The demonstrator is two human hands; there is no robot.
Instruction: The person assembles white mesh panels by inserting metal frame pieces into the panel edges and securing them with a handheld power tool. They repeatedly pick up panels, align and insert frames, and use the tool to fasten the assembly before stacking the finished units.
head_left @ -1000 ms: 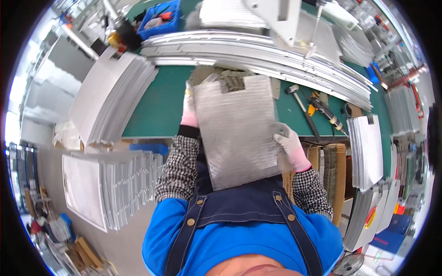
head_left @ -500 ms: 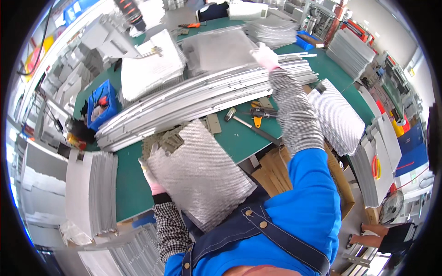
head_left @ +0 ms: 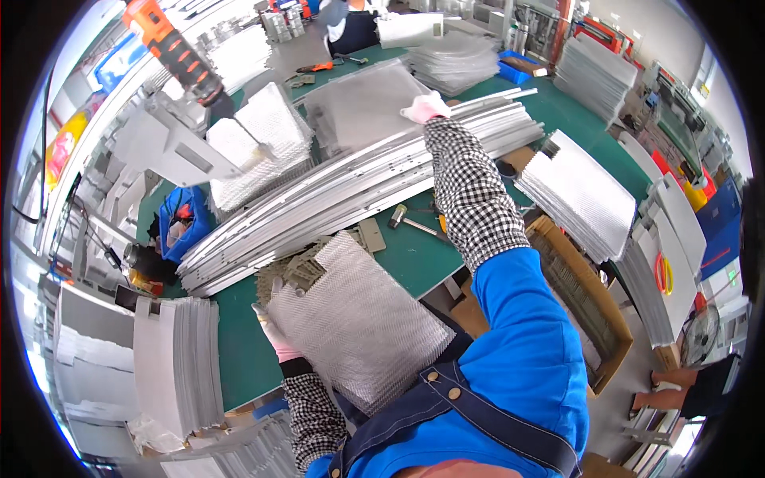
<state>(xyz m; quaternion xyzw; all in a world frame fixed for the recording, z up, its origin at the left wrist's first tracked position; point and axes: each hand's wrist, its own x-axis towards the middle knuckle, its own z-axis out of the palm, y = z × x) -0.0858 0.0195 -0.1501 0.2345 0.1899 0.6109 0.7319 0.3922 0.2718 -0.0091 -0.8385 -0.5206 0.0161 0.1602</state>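
A silvery metal mesh panel (head_left: 358,319) with a notched upper corner leans against my front. My left hand (head_left: 276,338), in a pale glove, grips its left edge. Stretched far out, my gloved right hand (head_left: 426,107) is at the near right edge of a grey translucent sheet (head_left: 358,103) lying on the bench. Its fingers are gathered together; whether they pinch the sheet is hidden. Between my hands lie long silver metal strips (head_left: 351,179) in a bundle. Small grey-beige flat pieces (head_left: 299,271) are heaped behind the mesh panel.
A hammer (head_left: 398,215) lies on the green bench (head_left: 414,259). White mesh panels (head_left: 586,191) are stacked at right, above an open cardboard box (head_left: 594,311). A blue bin (head_left: 185,227) stands left. An orange power screwdriver (head_left: 175,56) hangs at upper left. Another person (head_left: 355,28) is across the bench.
My right hand has moved left and a little nearer along the sheet's edge. The view has shifted, showing more of the cardboard box. My left hand still holds the mesh panel.
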